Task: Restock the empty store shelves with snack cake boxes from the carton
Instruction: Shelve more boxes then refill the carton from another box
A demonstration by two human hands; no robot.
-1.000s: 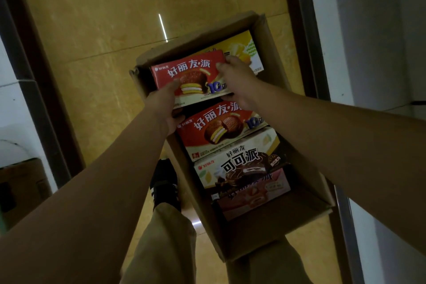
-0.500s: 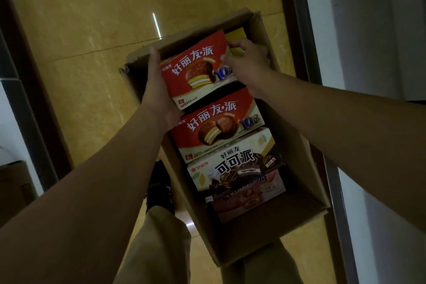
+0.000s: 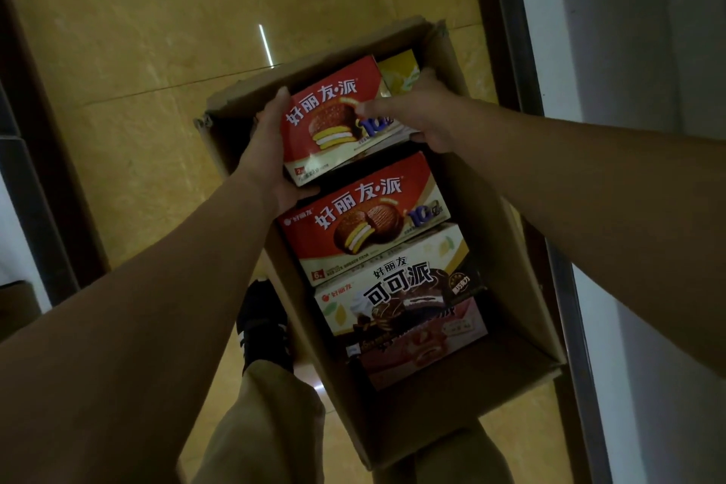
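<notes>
Snack cake box (image 3: 334,118), red with white characters and a picture of a chocolate-coated pie, sits in the upper middle of the frame, over the upper end of the open carton (image 3: 451,416). It is tilted, with its printed face toward the camera and its right end higher in the frame than its left.

Both hands are clamped on it, one at each short end, apart from each other with the box between them. The left hand (image 3: 267,153) grips the left end: the palm lies against the side, the fingers run up to the upper left corner, and the thumb hooks under the lower left corner. The right hand (image 3: 424,114) pinches the right end, its thumb laid across the printed face and its fingers curled round behind.

Behind the held box, in the carton's upper right corner, a yellow box (image 3: 400,71) shows in part, its lower side covered by the right hand. Just below the held box in the frame lies a second red box (image 3: 365,220) of the same print; whether the two touch I cannot tell. Below that comes a white box (image 3: 393,287) with dark characters, and lowest a pink box (image 3: 424,350), partly covered by the white one.

The carton stands on a yellowish tiled floor (image 3: 157,51). To its left, in the lower middle of the frame, are a dark shoe (image 3: 263,322) with light stripes and a khaki trouser leg (image 3: 255,424). A white panel (image 3: 628,51) runs down the right edge.
</notes>
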